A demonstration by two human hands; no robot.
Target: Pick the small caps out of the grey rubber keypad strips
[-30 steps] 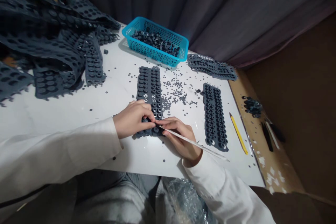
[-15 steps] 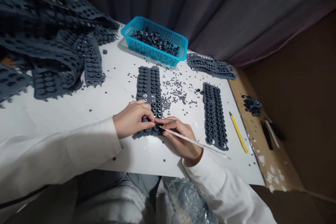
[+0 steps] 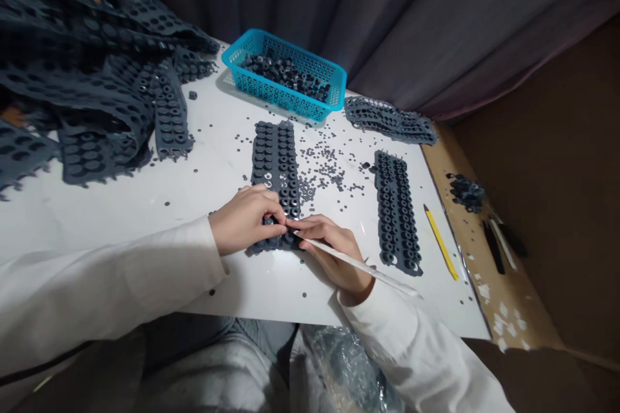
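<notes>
A dark grey rubber strip studded with small rings lies lengthwise on the white table in front of me. My left hand presses on its near end, fingers curled and pinched on a ring of the strip. My right hand is closed around a thin white stick, its tip at the strip beside my left fingertips. The stick's other end points to the right over the table.
A blue basket of loose dark rings stands behind the strip. A second ring strip and a yellow pencil lie to the right, a third strip at the back right. Emptied rubber sheets pile up left. Small punched bits litter the table.
</notes>
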